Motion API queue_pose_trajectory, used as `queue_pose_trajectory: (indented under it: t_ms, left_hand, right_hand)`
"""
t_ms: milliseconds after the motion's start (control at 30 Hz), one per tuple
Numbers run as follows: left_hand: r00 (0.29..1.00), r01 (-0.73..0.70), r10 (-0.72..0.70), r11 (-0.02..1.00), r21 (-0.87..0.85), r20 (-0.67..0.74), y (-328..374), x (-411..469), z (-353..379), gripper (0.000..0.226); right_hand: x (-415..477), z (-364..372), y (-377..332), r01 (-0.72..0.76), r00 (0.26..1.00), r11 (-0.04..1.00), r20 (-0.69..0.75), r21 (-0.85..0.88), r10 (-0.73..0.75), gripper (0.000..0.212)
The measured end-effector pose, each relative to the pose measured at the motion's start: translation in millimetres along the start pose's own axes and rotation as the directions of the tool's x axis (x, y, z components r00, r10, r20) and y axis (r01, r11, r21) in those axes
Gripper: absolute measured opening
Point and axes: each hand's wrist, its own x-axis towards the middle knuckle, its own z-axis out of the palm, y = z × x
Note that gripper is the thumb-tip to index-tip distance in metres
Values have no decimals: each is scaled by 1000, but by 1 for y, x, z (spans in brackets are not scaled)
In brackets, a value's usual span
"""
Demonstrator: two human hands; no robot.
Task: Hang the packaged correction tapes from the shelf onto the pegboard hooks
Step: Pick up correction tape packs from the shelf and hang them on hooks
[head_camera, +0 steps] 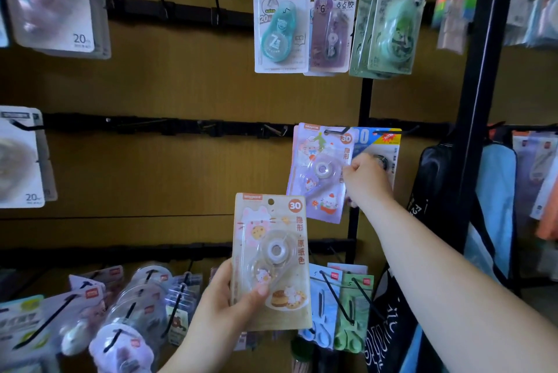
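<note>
My left hand (223, 303) grips a beige packaged correction tape (273, 258) by its lower left corner and holds it upright in front of the board. My right hand (367, 180) is closed on the right edge of a purple packaged correction tape (320, 173), which hangs on a black hook (336, 132) of the middle rail. A blue pack (380, 143) hangs just behind my right hand. Several bare hooks (276, 130) stick out of the middle rail to the left.
Teal, purple and green packs (280, 22) hang on the top rail. White packs (51, 1) hang at the far left. Many packs (129, 309) crowd the bottom row. A black upright post (483, 100) and hanging bags (495, 206) stand to the right.
</note>
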Motion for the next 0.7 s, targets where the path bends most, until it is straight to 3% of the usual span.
queue_pose_trajectory:
  t_ms: [167, 233, 333, 467, 567, 700]
  left_hand:
    - [994, -44, 45, 999, -9, 97, 13, 4, 14, 37]
    - [989, -70, 71, 997, -9, 132, 20, 6, 23, 40]
    - [982, -134, 132, 991, 9, 137, 35, 13, 35, 33]
    - [969, -207, 203, 978, 16, 141, 56, 26, 52, 26]
    - [963, -225, 219, 974, 22, 158, 65, 34, 67, 21]
    - [962, -244, 217, 956, 165, 166, 66, 42, 80, 18]
  right_hand:
    - [-15, -4, 7, 89, 996, 988, -27, 124, -86, 11]
    - [-22, -11, 6, 61, 986, 965, 135, 254, -97, 20]
    - [-31, -27, 3, -91, 907, 869, 401, 486, -129, 33]
    - [-29, -45, 1, -50, 921, 746, 320, 664, -223, 45]
    - [-30, -55, 0, 31, 927, 779, 273, 626, -256, 25]
    - [-26, -57, 2, -36, 952, 799, 265, 601, -156, 18]
